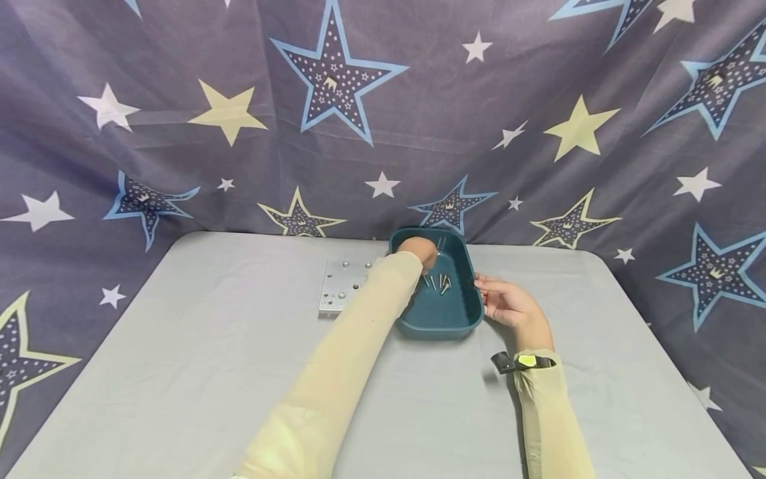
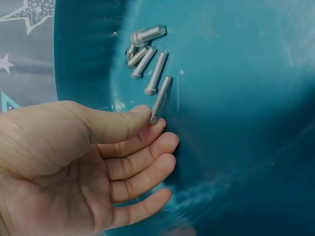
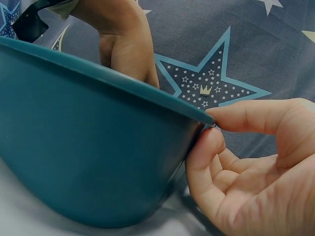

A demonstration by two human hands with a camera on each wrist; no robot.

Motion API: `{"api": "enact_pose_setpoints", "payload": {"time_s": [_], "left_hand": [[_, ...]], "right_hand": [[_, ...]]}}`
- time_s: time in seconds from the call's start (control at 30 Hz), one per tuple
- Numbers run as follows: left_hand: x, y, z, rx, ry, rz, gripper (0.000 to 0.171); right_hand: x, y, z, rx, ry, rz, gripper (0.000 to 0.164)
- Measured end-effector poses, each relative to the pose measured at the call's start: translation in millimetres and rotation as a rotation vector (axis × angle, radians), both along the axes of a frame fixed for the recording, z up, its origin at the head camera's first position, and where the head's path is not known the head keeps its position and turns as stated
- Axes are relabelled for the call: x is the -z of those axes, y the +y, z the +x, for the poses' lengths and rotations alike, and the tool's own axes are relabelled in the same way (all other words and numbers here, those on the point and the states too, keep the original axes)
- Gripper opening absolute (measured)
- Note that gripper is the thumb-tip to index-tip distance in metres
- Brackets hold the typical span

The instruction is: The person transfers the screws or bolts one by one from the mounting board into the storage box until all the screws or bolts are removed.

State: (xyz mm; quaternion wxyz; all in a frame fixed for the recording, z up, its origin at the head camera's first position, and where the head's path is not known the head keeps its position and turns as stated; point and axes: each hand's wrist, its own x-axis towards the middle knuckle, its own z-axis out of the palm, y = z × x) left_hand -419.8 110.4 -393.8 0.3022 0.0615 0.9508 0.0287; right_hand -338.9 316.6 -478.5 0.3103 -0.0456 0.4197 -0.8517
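Note:
A teal plastic bin (image 1: 439, 313) stands on the table, with several silver bolts (image 2: 156, 73) lying in it. My left hand (image 2: 106, 152) reaches down inside; its thumb and index finger pinch one threaded bolt (image 2: 161, 98) near its lower end. In the head view the left hand (image 1: 421, 251) is partly hidden by its own sleeve. On the bin's right side, my right hand (image 1: 509, 303) pinches the rim between thumb and bent index finger, as the right wrist view shows with the hand (image 3: 256, 167) outside the wall.
Left of the bin lies a silver metal plate (image 1: 335, 283) with holes and several round fittings, partly covered by the left sleeve (image 1: 359, 332). The grey table (image 1: 197, 372) backs onto a star-patterned curtain (image 1: 335, 166).

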Motion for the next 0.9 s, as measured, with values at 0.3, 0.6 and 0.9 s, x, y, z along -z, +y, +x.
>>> {"api": "enact_pose_setpoints", "payload": {"time_s": [0.3,0.6,0.9], "left_hand": [[-10.4,-1,7.1,-0.018,-0.043,-0.001,0.029],[-15.0,-5,8.1,0.089,-0.046,-0.006,0.038],[-20.7,0,3.3,0.233,-0.104,-0.093,0.024]], "right_hand": [[1.6,-1,0.2,-0.004,-0.001,-0.001,0.031],[-1.2,-2,-0.1,0.010,-0.014,-0.006,0.030],[1.0,-1,-0.6,-0.002,-0.005,0.002,0.037]]}}
